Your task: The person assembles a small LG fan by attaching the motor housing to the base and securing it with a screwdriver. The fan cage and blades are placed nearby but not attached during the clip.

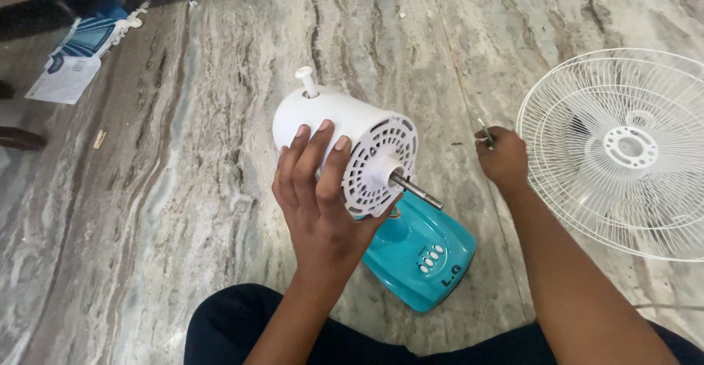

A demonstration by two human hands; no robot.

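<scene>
Gripping the white fan motor [345, 127], left hand [319, 196] fingers clamped; right hand [503, 161] fingers pinching a thin metal tool [486, 133].

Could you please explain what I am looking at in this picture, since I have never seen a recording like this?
This is one view from a camera worn on a person's head, looking down at their own two bare hands above a streaked grey marble floor. The left hand has its grip around a white cylindrical plastic fan motor housing, whose metal shaft sticks out in front. Below it is the fan's turquoise plastic base with white buttons. The right hand pinches a small thin metal piece, too small to identify. A round white wire fan guard lies to the right; papers lie far left.
</scene>
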